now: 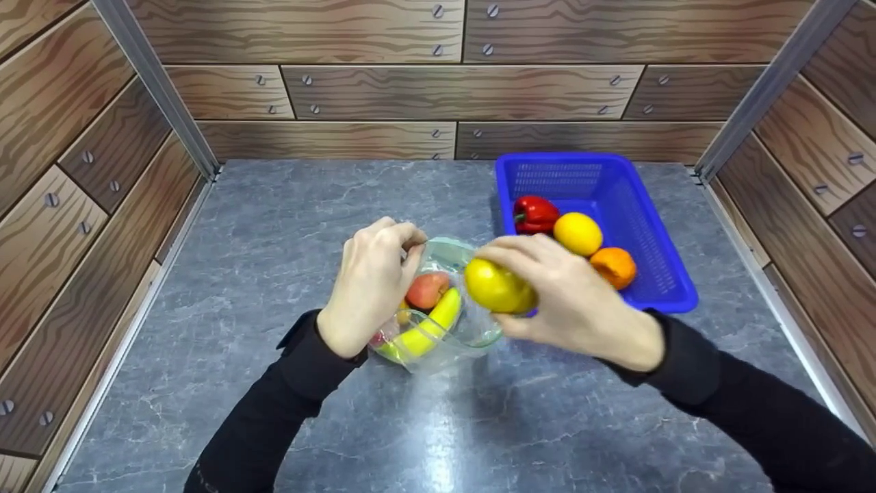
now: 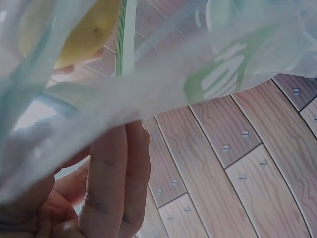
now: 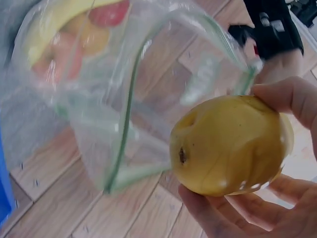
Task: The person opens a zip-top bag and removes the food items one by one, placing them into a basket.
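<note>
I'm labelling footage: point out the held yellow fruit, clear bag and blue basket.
Yellow fruit (image 1: pixel 497 286), head view: its uncovered side.
Clear bag (image 3: pixel 129 94), right wrist view: green mouth strip.
Blue basket (image 1: pixel 561 158), head view: far rim.

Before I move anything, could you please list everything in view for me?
Clear bag: one, see-through with green edging, mid-table
Banana: one, yellow, in bag
Peach-like fruit: one, pinkish red, in bag
Small orange fruit: one, orange, in bag
Red item: one, red, in bag
Held fruit: one, yellow, in right hand
Basket: one, blue, right side
Pepper: one, red, in basket
Round fruit: one, yellow, in basket
Citrus-like fruit: one, orange, in basket
Table: one, grey, beneath
Wood-patterned walls: three, brown, around table
Metal posts: two, grey, back corners
Sleeves: two, black, on arms
Left hand: one, bare, pinching bag's rim
Right hand: one, bare, gripping held fruit
</note>
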Action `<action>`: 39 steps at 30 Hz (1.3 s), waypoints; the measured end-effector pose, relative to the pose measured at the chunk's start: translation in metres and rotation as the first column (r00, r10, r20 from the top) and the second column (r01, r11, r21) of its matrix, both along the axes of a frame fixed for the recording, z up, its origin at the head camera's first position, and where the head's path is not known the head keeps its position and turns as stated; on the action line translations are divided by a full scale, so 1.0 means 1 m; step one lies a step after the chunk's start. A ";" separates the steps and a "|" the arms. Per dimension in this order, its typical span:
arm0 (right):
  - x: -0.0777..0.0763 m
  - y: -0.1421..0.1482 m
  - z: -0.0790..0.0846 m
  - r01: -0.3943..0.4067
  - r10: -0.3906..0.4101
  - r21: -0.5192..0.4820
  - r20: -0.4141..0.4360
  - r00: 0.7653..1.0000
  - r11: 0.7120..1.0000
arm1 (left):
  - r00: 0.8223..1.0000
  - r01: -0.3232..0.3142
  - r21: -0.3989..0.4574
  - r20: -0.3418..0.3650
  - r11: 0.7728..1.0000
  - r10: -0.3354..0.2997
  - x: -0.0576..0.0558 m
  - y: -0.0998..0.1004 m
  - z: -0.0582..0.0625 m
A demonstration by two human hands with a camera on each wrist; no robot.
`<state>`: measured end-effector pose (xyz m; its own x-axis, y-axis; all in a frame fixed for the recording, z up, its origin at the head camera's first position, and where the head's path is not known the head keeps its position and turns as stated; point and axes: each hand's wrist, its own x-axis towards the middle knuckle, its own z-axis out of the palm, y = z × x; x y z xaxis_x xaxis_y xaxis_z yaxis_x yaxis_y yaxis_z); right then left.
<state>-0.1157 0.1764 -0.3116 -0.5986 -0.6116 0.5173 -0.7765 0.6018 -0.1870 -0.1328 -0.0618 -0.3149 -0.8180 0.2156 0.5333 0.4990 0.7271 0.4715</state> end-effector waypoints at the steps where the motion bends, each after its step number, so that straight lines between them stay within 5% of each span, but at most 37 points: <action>1: 0.000 0.005 0.003 0.010 -0.010 -0.012 0.000 1.000 1.000 | 1.000 -0.002 0.001 -0.002 1.000 0.002 0.000 0.000 0.000; 11: -0.036 0.048 0.022 0.163 -0.158 -0.093 0.054 0.986 0.982 | 1.000 0.000 -0.001 -0.005 1.000 0.000 0.000 0.000 0.000; 21: -0.096 0.090 0.014 0.356 -0.341 -0.082 0.156 0.927 0.931 | 1.000 -0.003 0.008 0.002 1.000 0.003 0.000 0.000 0.000; 31: -0.160 0.126 -0.015 0.455 -0.440 0.000 0.262 0.859 0.890 | 1.000 -0.020 0.014 0.010 1.000 0.019 -0.001 -0.001 -0.002; 39: -0.207 0.149 -0.051 0.517 -0.522 0.116 0.355 0.776 0.848 | 1.000 -0.023 0.008 0.014 1.000 0.023 -0.001 -0.002 -0.003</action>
